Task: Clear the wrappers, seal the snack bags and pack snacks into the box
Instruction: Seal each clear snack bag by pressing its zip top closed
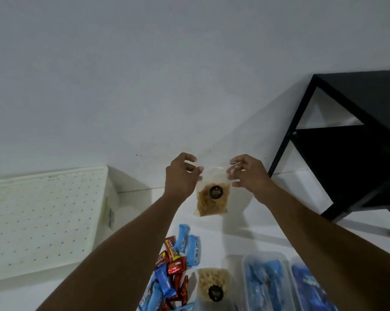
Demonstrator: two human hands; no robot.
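Both hands are up, and the clear snack bag [213, 199] hangs between them, held in the air above the white surface. The left hand [182, 173] pinches the top-left corner and the right hand [249, 172] pinches the top-right, fingers curled on the plastic. The bag's long axis drops straight down from that grip, snacks settled at the bottom. So the mouth runs level from one hand to the other, and that's the line a seal would have to follow. Neither hand is nearer; they share it evenly. Below lie a second bag [214, 286], the wrapped sweets [176, 263] and the clear box [265, 286]
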